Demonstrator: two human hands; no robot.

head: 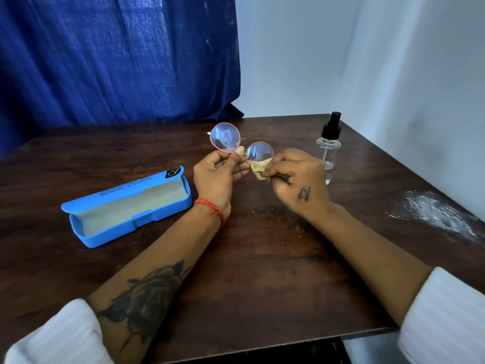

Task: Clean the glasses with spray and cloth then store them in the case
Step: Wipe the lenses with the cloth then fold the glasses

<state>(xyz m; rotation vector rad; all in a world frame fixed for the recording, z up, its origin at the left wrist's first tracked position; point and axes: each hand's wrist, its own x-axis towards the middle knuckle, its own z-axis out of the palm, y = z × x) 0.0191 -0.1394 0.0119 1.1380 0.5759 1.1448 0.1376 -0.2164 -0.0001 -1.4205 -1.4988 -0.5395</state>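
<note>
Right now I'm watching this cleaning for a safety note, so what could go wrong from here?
The left hand pinches the round pink-rimmed glasses only near the bridge, in mid-air; pressure from the crumpled beige cloth in the right hand might twist the thin frame or make it slip. The clear spray bottle with black pump stands just beyond the right hand and could be knocked over.

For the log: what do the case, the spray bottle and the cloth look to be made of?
Case: matte blue shell, probably plastic or rubbery coating, with a pale fabric-like lining.
Spray bottle: clear body, plastic or glass, can't tell; black, likely plastic pump top.
Cloth: soft beige fabric, bunched into folds, likely microfibre.
</note>
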